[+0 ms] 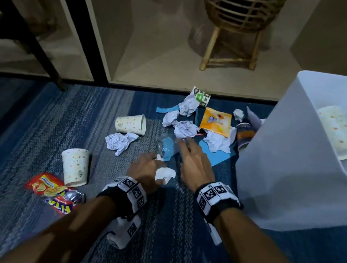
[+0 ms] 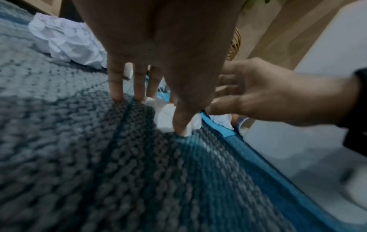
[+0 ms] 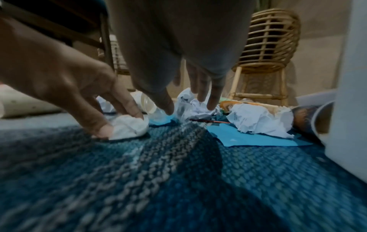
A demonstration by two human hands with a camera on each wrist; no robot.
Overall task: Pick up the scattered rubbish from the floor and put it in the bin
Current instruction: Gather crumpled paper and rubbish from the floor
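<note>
Left hand pinches a small white tissue wad against the knitted blue rug, thumb and fingertips closing round it. The wad looks soft, near weightless and crushable; any grip should do. Right hand hovers spread over a clear plastic cup, likely slick and thin-walled. White bin stands just right.
</note>
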